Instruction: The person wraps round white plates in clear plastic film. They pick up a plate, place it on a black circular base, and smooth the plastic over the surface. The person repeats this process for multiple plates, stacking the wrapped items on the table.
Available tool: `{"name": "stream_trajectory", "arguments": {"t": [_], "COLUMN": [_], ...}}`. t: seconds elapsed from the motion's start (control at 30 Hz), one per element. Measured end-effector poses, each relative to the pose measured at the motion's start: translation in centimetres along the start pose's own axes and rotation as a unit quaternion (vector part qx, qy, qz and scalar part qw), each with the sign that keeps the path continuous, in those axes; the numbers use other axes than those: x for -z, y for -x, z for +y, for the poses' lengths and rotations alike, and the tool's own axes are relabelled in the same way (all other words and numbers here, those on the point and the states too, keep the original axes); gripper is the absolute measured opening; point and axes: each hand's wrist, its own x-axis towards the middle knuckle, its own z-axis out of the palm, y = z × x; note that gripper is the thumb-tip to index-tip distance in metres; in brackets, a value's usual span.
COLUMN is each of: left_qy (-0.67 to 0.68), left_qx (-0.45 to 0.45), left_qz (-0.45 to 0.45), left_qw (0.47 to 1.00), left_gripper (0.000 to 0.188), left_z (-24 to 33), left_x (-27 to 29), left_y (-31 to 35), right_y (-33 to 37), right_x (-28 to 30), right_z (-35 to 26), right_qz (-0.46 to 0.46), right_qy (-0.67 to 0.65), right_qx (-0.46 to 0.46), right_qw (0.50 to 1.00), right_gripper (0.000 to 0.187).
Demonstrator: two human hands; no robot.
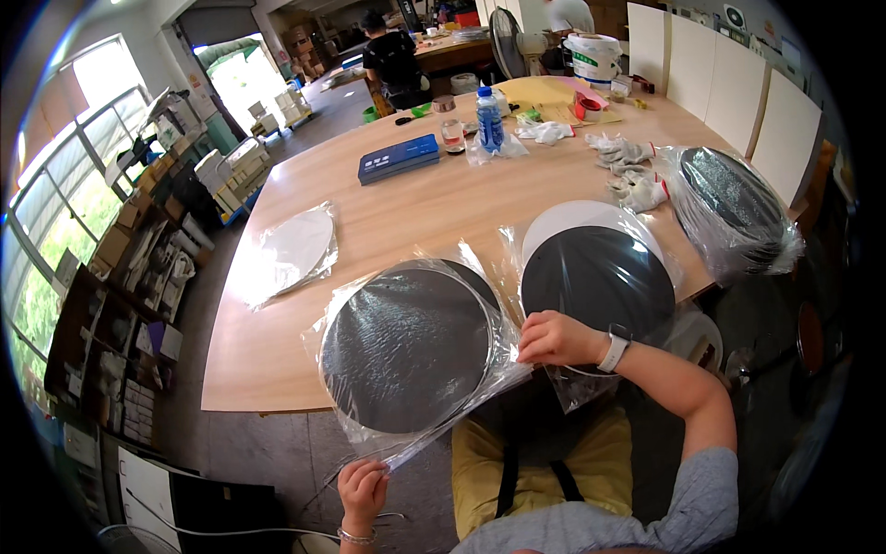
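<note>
A large dark round disc [406, 351] with a pale rim lies inside a transparent plastic bag [503, 374], overhanging the table's near edge. My left hand [363, 494] pinches the bag's near left corner, below the table edge. At the bag's right end, my right hand [563, 339] grips the plastic between thumb and fingers. Another dark disc shows partly from beneath the bagged one. Just beyond my right hand, a black disc [600, 282] rests over a white disc [577, 217], with plastic film around them. My right forearm hides part of these.
On the wooden table [277, 360] are a bagged white disc [300, 247], a blue box [399, 159], a water bottle [489, 120], a glass jar [450, 129] and work gloves [637, 189]. Wrapped dark discs [729, 189] stand at the right edge. A person [392, 60] works beyond.
</note>
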Motion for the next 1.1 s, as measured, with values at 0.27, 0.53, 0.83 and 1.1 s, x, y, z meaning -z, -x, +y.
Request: {"name": "stream_trajectory", "arguments": {"t": [0.27,0.53,0.83,1.1], "left_qy": [0.047,0.082,0.196,0.2], "left_qx": [0.089,0.179,0.288,0.312], "left_qz": [0.04,0.087,0.162,0.189], "left_qw": [0.994,0.977,0.923,0.909], "left_gripper": [0.01,0.014,0.012,0.016], "left_z": [-0.2,0.0,-0.8,-0.7], "left_x": [-1.0,-2.0,-3.2,-2.3], "left_y": [0.3,0.5,1.7,1.5], "right_y": [0.9,2.1,1.2,1.3], "right_x": [-0.2,-1.1,-1.2,0.7], "right_z": [0.6,1.7,-0.5,-3.1], "right_qz": [0.043,0.076,0.141,0.017], "right_qy": [-0.262,-0.374,-0.37,-0.129], "right_qx": [-0.139,-0.259,-0.277,-0.068], "right_qw": [0.954,0.887,0.875,0.989], "right_gripper": [0.015,0.015,0.015,0.052]}}
